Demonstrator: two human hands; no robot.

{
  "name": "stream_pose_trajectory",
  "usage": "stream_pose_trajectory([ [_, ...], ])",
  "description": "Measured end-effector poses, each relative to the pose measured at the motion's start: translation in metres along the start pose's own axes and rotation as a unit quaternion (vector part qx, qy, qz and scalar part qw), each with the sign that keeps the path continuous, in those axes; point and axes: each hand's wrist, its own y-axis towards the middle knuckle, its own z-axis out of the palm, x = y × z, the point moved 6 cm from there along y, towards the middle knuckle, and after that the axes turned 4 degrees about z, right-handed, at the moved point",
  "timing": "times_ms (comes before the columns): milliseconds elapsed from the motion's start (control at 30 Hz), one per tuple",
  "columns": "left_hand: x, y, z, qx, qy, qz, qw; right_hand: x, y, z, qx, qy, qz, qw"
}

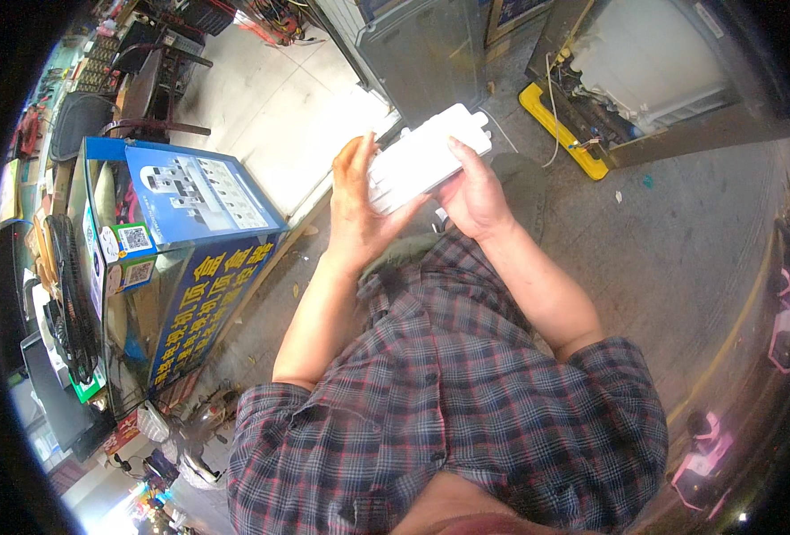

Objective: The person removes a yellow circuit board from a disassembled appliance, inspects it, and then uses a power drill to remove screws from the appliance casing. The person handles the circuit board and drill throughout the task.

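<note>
A white, oblong plastic part [430,152] is held up in front of my chest, tilted so its far end points to the upper right. Ridges run along its near left side, and small tabs stick out at the far right end. My left hand [355,209] grips the left end, with the fingers up along the edge and the thumb underneath. On the other side my right hand [477,194] holds it, its thumb pressed on the top face and the other fingers hidden below. Glare washes out detail on the white surface.
A blue sign-covered display case [207,201] stands at left, with coiled black cables [72,294] beside it. At upper right sits an opened appliance [653,71] with exposed wiring and a yellow strip [562,134] along its edge. A grey panel [426,62] leans by the doorway.
</note>
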Motion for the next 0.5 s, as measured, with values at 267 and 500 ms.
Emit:
stream_pose_trajectory([
  [267,0.018,-0.016,-0.003,0.053,-0.133,-0.126,0.982,0.017,-0.003,0.008,0.016,0.023,-0.024,0.999],
  [500,0.032,-0.032,0.017,0.034,-0.226,-0.157,0.961,0.033,-0.012,0.009,-0.064,-0.332,-0.182,0.923],
])
